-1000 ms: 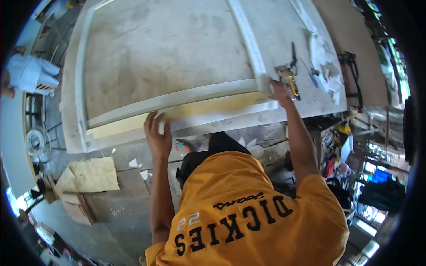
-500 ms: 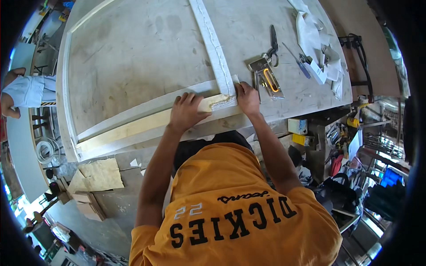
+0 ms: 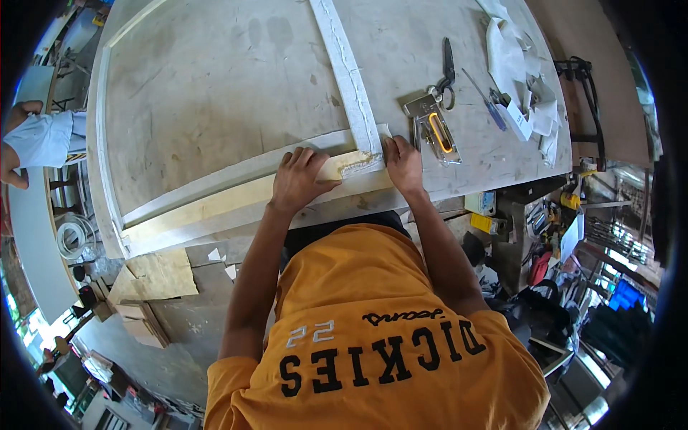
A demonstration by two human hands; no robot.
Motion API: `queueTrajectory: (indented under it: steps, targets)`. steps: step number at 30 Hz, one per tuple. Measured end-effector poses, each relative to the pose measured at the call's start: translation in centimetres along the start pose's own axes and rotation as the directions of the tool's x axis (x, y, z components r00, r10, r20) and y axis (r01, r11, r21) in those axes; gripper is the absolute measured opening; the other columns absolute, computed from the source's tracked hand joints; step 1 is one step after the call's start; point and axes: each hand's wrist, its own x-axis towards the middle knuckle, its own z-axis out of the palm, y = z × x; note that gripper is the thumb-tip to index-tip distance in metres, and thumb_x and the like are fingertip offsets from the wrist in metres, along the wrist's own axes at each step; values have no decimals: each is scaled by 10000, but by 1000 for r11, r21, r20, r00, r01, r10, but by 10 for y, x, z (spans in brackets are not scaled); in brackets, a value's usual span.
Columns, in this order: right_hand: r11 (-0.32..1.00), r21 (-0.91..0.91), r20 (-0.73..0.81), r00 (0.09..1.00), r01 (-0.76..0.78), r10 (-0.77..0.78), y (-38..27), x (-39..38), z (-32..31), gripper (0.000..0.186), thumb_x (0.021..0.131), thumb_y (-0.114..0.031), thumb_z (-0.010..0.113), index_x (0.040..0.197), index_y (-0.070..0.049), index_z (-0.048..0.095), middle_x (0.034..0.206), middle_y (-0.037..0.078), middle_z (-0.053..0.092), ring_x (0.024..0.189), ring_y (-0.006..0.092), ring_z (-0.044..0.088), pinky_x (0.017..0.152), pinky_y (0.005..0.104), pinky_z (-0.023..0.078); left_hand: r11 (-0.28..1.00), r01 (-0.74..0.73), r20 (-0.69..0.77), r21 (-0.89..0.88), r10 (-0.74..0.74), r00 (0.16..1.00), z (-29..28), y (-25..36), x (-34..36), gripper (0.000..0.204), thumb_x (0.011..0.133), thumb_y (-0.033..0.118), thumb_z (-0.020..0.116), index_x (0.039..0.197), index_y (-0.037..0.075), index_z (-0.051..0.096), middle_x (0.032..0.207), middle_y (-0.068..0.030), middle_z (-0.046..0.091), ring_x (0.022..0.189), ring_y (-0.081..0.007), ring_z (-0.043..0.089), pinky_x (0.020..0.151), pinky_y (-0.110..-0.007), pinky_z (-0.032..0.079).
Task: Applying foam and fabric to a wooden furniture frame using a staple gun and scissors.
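Observation:
A large wooden frame [image 3: 193,210] lies on the table, its near bar of bare pale wood. White cloth covers the crossing bar [image 3: 349,75], with a rough seam along it. My left hand [image 3: 297,183] is closed over the near bar, thumb toward the corner. Beside that bar, on its far side, runs a loose white cloth strip [image 3: 236,178]. My right hand [image 3: 405,166] is closed at the frame's right corner, thumb and fingers on the strip's end; exactly what lies under the fingertips is hidden. Near the corner, the near bar carries a white stapled-looking patch [image 3: 362,166].
To the right of my right hand lie a staple gun [image 3: 436,135] with a yellow part, black scissors [image 3: 446,75], a screwdriver [image 3: 487,104], a small white box [image 3: 514,122] and crumpled white cloth [image 3: 505,50]. Another person [image 3: 39,143] is at the far left.
The view has shifted slightly, so the tools sit a little further right. Both hands keep nearly the same hold on the frame and strip.

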Motion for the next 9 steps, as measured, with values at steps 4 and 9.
queueTrajectory:
  steps: [4, 9]
  targets:
    - [998, 10, -52, 996, 68, -67, 5, -1, 0, 188, 990, -170, 602, 880, -21, 629, 698, 204, 644, 533, 412, 537, 517, 483, 427, 999, 42, 57, -10, -41, 998, -3, 1, 1, 492, 739, 436, 835, 1070, 111, 670, 1015, -45, 578, 959, -261, 592, 898, -389, 508]
    - [1000, 7, -45, 999, 8, -7, -7, -6, -3, 198, 998, -182, 600, 896, -17, 641, 710, 203, 652, 532, 383, 552, 525, 479, 433, 999, 41, 44, 36, -43, 998, 4, -1, -3, 480, 741, 448, 820, 1068, 134, 663, 1021, -40, 549, 975, -238, 566, 899, -387, 477]
